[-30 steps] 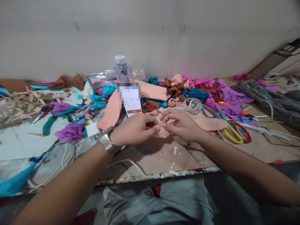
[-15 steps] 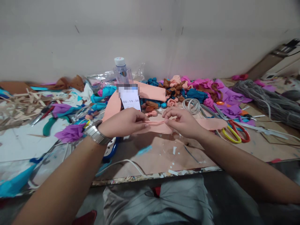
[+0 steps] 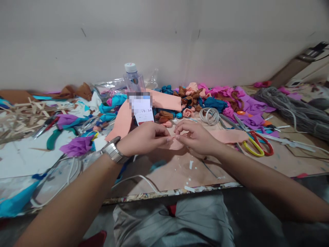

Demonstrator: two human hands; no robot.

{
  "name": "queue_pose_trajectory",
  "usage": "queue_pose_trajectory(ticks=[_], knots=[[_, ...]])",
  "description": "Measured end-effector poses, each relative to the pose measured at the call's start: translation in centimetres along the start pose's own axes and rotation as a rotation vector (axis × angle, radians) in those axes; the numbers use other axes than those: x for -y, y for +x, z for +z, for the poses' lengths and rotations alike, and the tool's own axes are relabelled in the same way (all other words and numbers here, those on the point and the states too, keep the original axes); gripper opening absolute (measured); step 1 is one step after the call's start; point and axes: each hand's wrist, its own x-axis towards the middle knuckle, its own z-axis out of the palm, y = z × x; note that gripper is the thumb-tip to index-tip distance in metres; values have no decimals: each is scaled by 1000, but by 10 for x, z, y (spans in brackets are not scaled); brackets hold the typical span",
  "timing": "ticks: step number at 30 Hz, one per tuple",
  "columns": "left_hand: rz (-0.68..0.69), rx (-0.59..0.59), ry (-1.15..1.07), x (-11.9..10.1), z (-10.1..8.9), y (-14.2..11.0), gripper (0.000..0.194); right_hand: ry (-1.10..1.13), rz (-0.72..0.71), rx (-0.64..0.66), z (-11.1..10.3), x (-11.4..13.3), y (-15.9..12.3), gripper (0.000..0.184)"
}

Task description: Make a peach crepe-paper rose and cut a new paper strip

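Observation:
Between my hands is a strip of peach crepe paper (image 3: 174, 145), its upper edge pinched into a fold and its lower part hanging over the board. My left hand (image 3: 145, 138), with a metal watch at the wrist, pinches the paper between thumb and fingers. Close beside it, my right hand (image 3: 194, 137) grips the same strip with thumb and fingertips. A further length of peach paper (image 3: 226, 136) extends to the right beyond my right hand. Behind my left hand a phone (image 3: 144, 113) stands propped against a clear bottle (image 3: 133, 79), showing a timer.
Scissors with red and yellow handles (image 3: 259, 145) lie at the right, near a coil of pale tubing (image 3: 209, 116). Rolled paper roses (image 3: 189, 112) and purple crepe paper (image 3: 250, 101) pile along the back. Grey wire bundles (image 3: 290, 109) lie far right, green-handled pliers (image 3: 53, 139) left.
My left hand has moved right, closer to my right hand, shortening the folded stretch of peach paper between them. My right hand has shifted slightly left.

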Motion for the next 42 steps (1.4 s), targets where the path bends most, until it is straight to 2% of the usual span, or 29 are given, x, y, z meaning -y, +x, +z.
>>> queue_pose_trajectory(ticks=[9, 20, 24, 33, 42], knots=[[9, 30, -49, -1, 7, 2, 41, -110, -60, 45, -1, 4, 0, 4], [-6, 38, -58, 0, 9, 3, 44, -37, 97, 78, 4, 3, -4, 12], [-9, 58, -69, 1, 10, 3, 45, -10, 131, 86, 5, 2, -6, 10], [-19, 58, -50, 1, 10, 2, 39, -30, 109, 64, 4, 5, -5, 11], [-40, 46, -75, 3, 11, 4, 40, -126, 1, 1, 7, 1, -6, 6]])
